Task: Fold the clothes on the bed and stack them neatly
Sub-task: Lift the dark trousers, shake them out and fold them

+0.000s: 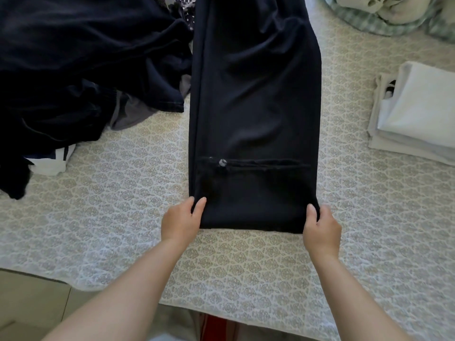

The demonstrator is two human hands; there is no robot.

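Trousers (253, 119), dark, laid lengthwise mid-bed (110, 217); left hand (181, 221) and right hand (320, 226) pinch near-end corners; risk: uneven lift skews fold, fabric drags onto unfolded dark heap (81, 70) alongside.

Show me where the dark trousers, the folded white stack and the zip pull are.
dark trousers (253, 99): head view, middle of the leg.
folded white stack (418, 112): head view, top layer.
zip pull (222, 163): head view, metal tab.
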